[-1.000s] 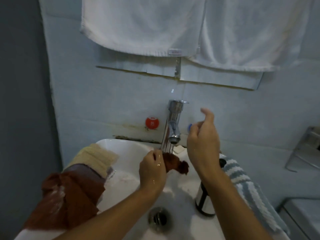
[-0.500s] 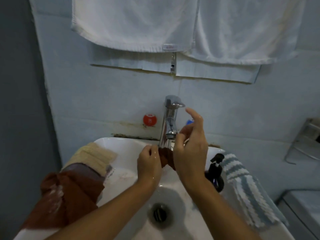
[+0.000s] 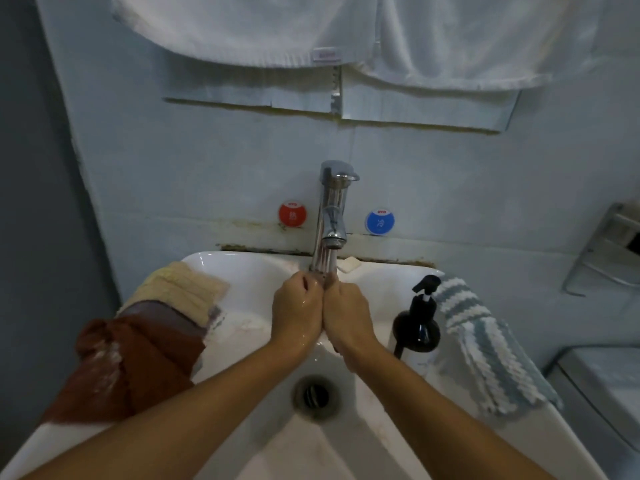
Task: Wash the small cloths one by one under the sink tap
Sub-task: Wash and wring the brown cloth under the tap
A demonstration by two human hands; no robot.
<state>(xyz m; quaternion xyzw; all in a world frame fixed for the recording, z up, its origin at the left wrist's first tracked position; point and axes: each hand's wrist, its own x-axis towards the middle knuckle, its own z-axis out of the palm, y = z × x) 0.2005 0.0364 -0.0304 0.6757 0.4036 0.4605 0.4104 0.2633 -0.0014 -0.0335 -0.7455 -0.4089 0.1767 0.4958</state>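
Observation:
Water runs from the chrome tap [image 3: 332, 206] into the white sink [image 3: 242, 265]. My left hand [image 3: 296, 313] and my right hand [image 3: 348, 317] are pressed together right under the stream, fingers curled. Between them they grip a small brown cloth [image 3: 322, 280], which is almost wholly hidden; only a dark sliver shows between the knuckles. On the sink's left rim lie a beige cloth [image 3: 180, 289], a grey cloth [image 3: 156, 313] and a rust-brown cloth [image 3: 131, 362]. A blue-and-white striped cloth [image 3: 485, 348] hangs over the right rim.
A black pump bottle [image 3: 417, 327] stands on the right rim close to my right wrist. A soap bar [image 3: 348, 264] sits behind the tap. The drain [image 3: 315, 396] lies below my hands. White towels [image 3: 242, 26] hang above, and a metal rack [image 3: 616, 251] is on the right wall.
My right hand came down from near the tap and closed beside my left hand on the brown cloth. The cloth's hanging end is now hidden between both hands.

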